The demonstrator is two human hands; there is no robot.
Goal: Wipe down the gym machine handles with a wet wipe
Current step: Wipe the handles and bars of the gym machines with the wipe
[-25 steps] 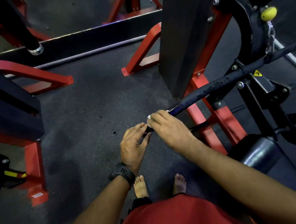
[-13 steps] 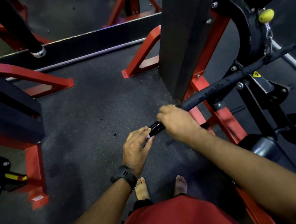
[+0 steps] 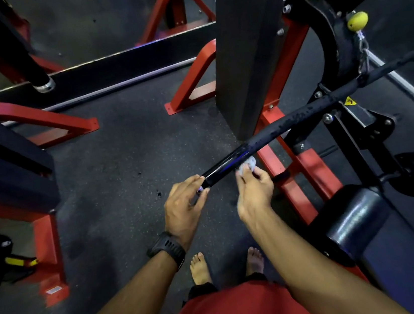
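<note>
We find the right hand (image 3: 253, 190) with its fingers curled together, pinching a crumpled white wet wipe (image 3: 247, 164) at the fingertips. The wipe is pressed against the near side of the machine handle (image 3: 301, 118), a long black bar that runs diagonally from the lower centre toward the upper right. We find the left hand (image 3: 184, 204) just beside the right one, gripping the free near end of the same handle between the thumb below and the fingers above. The stretch of handle between the two hands looks glossy, while the stretch farther up looks dull and speckled. We note a black watch (image 3: 166, 249) on the left wrist. Below the hands, two bare feet (image 3: 199, 268) stand on the dark speckled floor (image 3: 110, 169), and red clothing (image 3: 234, 311) fills the lower edge of the view. Behind the handle we see a dark upright column (image 3: 246, 46) and the red frame (image 3: 294, 171) of the machine. The far part of the handle hangs from a chain under a yellow ball (image 3: 357, 21), near a yellow warning label (image 3: 349, 102). A black padded roller (image 3: 354, 221) lies to the right of the right forearm.
</note>
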